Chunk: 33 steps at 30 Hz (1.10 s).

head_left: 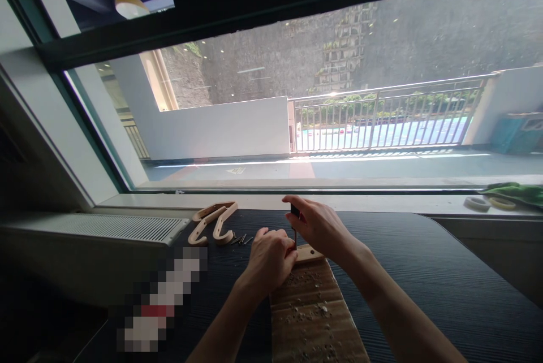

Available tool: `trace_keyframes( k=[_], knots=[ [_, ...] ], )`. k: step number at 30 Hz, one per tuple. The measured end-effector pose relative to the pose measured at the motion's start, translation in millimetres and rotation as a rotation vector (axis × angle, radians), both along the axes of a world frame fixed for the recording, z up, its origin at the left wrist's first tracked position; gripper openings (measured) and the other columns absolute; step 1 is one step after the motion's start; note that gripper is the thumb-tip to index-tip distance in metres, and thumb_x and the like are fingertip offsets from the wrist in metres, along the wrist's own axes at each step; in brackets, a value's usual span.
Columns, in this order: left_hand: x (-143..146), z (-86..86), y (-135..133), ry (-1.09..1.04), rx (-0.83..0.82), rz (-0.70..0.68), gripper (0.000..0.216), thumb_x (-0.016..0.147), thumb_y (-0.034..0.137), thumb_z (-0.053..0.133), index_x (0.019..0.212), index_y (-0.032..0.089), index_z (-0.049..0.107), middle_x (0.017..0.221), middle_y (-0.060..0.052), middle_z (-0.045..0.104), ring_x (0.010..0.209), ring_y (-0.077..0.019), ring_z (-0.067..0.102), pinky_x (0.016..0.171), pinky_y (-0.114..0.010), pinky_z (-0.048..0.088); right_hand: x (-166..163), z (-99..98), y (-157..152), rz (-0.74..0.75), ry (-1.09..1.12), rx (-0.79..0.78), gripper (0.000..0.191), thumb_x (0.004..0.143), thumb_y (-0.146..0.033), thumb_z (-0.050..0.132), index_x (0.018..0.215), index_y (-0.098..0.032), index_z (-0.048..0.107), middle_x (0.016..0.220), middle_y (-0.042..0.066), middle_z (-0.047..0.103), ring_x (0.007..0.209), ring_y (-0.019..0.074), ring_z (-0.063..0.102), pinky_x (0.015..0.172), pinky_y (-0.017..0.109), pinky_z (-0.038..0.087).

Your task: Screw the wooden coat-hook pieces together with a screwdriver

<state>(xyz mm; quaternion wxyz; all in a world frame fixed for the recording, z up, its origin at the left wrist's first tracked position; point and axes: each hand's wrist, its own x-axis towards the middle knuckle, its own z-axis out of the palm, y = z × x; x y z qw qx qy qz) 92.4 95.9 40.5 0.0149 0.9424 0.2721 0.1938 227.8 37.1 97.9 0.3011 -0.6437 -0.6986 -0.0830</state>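
Note:
A wooden board (314, 312) strewn with small shavings lies on the dark ribbed tabletop (424, 272) in front of me. My right hand (320, 226) is closed round the dark handle of a small screwdriver (294, 221), whose shaft points down at the board's far end. My left hand (271, 258) is curled into a fist at that same end, beside the shaft; what its fingers hold is hidden. Two curved wooden hooks (212, 221) lie to the left, with several loose screws (241, 238) between them and my left hand.
A white radiator grille (123, 227) runs along the left below the window sill. Two tape rolls (487, 203) and a green cloth (515, 191) rest on the sill at far right. A blurred-out object (163, 295) lies at the table's left edge.

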Motion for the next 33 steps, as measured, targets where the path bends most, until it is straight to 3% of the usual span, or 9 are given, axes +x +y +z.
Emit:
trace_keyframes(
  k=[4,11,18,25,33],
  knots=[
    [0.1,0.3,0.4,-0.01,-0.015,-0.007,0.017,0.08,0.027,0.049,0.071,0.022,0.062,0.076,0.0,0.061,0.074,-0.0162,0.055,0.088,-0.037,0.03,-2.8,2.3,-2.6,0.059,0.011,0.009,0.041,0.083,-0.023,0.041,0.123,-0.025,0.046,0.104,0.004,0.062,0.077,0.014,0.058,0.063,0.024,0.038],
    [0.7,3.3,-1.4,0.002,-0.036,0.007,0.017,0.08,0.026,0.049,0.072,0.021,0.064,0.077,-0.002,0.063,0.076,-0.0171,0.056,0.088,-0.037,0.03,-5.8,3.6,-4.3,0.085,0.029,-0.015,0.039,0.084,-0.024,0.041,0.122,-0.025,0.048,0.098,0.004,0.065,0.074,0.0142,0.059,0.061,0.024,0.038],
    [1.2,4.9,-4.3,0.013,-0.014,0.026,0.018,0.08,0.026,0.05,0.071,0.021,0.064,0.076,-0.002,0.062,0.072,-0.016,0.055,0.087,-0.036,0.031,-3.6,4.1,-2.6,0.011,0.003,-0.02,0.032,0.085,-0.027,0.042,0.115,-0.025,0.052,0.096,0.004,0.065,0.075,0.016,0.059,0.061,0.025,0.037],
    [1.1,2.9,-2.1,-0.002,-0.032,0.011,0.016,0.079,0.026,0.051,0.071,0.02,0.064,0.076,-0.003,0.063,0.075,-0.0177,0.055,0.079,-0.033,0.033,-6.9,3.8,-5.4,0.104,-0.009,-0.031,0.043,0.083,-0.021,0.042,0.126,-0.025,0.044,0.099,0.005,0.064,0.075,0.0136,0.057,0.064,0.023,0.037],
    [1.4,5.7,-3.5,0.039,-0.005,0.032,0.017,0.08,0.028,0.051,0.072,0.02,0.064,0.075,-0.002,0.061,0.072,-0.0167,0.054,0.079,-0.034,0.033,-2.9,3.5,-1.4,0.006,-0.033,-0.028,0.034,0.085,-0.026,0.042,0.118,-0.025,0.05,0.093,0.003,0.066,0.073,0.0152,0.059,0.058,0.024,0.034]
  ],
)
